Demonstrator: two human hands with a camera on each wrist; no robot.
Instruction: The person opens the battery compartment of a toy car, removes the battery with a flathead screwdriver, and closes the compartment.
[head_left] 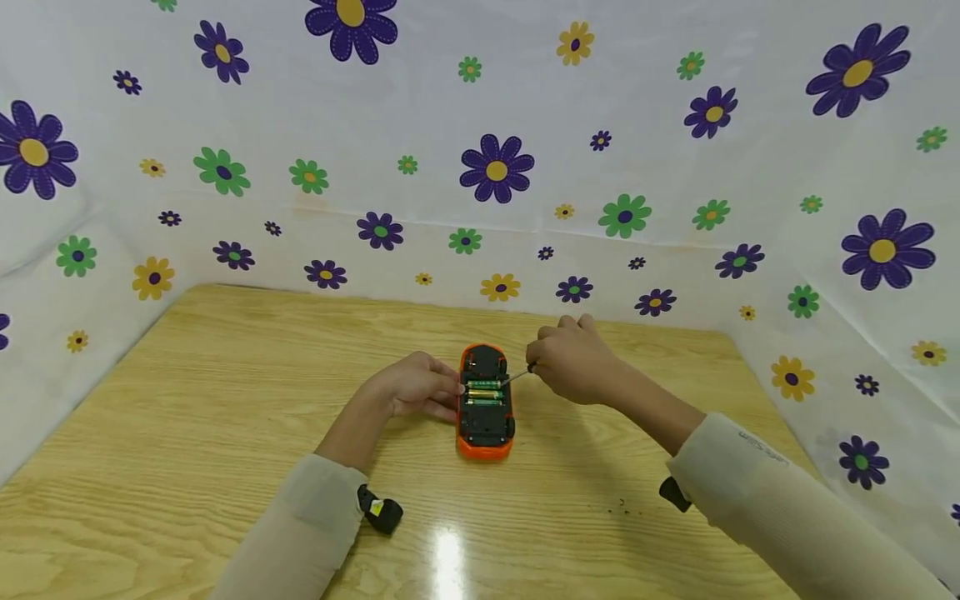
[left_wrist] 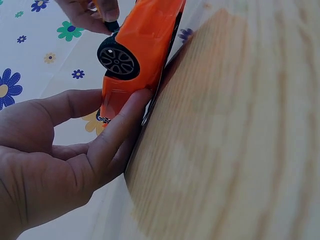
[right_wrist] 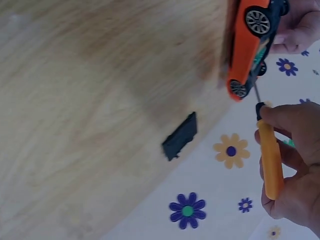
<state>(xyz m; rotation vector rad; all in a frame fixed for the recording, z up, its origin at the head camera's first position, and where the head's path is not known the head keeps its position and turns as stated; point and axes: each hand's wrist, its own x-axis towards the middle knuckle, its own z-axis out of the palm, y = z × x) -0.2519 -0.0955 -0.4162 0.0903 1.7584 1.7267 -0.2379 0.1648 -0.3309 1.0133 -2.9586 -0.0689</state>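
An orange toy car (head_left: 486,427) lies upside down on the table, black underside up. Three green-and-gold batteries (head_left: 483,394) sit side by side in its open battery compartment. My left hand (head_left: 422,385) grips the car's left side; the left wrist view shows thumb and fingers around its orange body (left_wrist: 145,45). In my right hand (head_left: 572,360) is a screwdriver (right_wrist: 271,159) with a yellow-orange handle. Its thin metal shaft slants down to the right end of the batteries; whether the tip touches one, I cannot tell.
A flat black plastic piece (right_wrist: 181,136), like a battery cover, lies on the wooden table (head_left: 225,400) in the right wrist view. Tiny dark bits (head_left: 619,507) lie near the right forearm. A white flowered cloth (head_left: 420,100) hangs behind and along the sides.
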